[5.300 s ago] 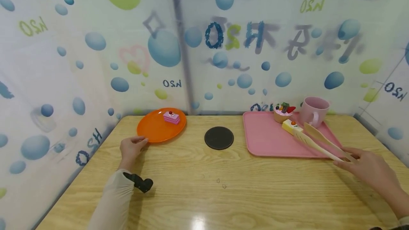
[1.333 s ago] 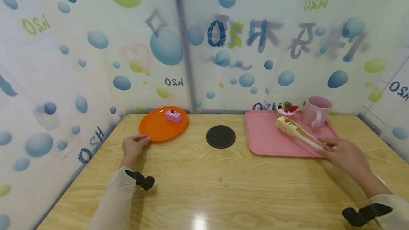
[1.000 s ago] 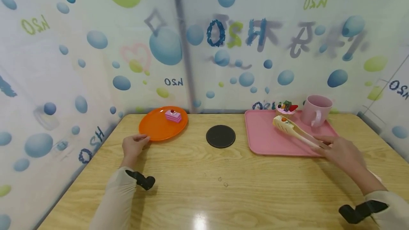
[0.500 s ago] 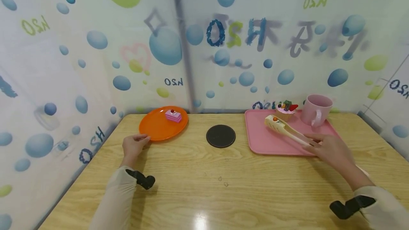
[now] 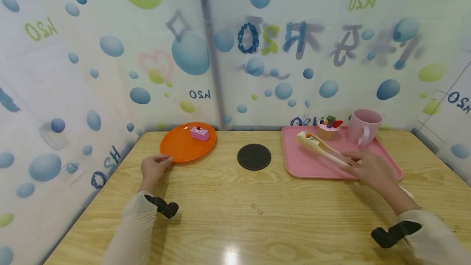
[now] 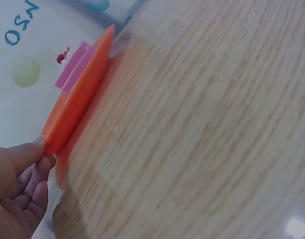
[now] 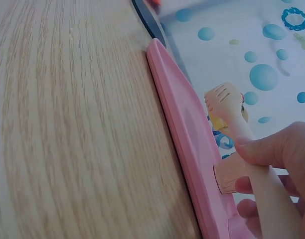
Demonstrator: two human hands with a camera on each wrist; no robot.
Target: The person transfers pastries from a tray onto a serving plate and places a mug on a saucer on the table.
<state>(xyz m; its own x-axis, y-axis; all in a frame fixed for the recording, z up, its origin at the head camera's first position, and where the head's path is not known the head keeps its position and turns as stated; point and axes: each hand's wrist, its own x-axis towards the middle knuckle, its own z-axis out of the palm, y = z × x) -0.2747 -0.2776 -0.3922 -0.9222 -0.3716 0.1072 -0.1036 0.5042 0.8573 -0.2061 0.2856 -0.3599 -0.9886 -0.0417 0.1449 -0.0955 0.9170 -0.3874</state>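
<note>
My right hand [image 5: 371, 171] grips wooden tongs [image 5: 331, 153], whose tips pinch a small yellow cake [image 5: 308, 135] above the left part of the pink tray [image 5: 316, 167]. In the right wrist view the tongs [image 7: 237, 124] mostly cover the yellow cake [image 7: 218, 121], held clear of the tray [image 7: 185, 114]. With thumb and fingers my left hand [image 5: 153, 171] pinches the near-left rim of the orange plate [image 5: 180, 146], which bears a pink layered cake [image 5: 199, 134]. The left wrist view shows the thumb of my left hand [image 6: 18, 184] on the rim of the plate [image 6: 77, 109].
A cupcake with fruit [image 5: 328, 128] and a pink mug [image 5: 364, 127] stand at the back right of the tray. Between plate and tray lies a round black coaster [image 5: 254, 157] on the wooden table [image 5: 228, 207]. A patterned curtain hangs behind.
The tongs have closed on the yellow cake, and my right hand has carried it up and left, past the cupcake. My left hand keeps its hold on the plate.
</note>
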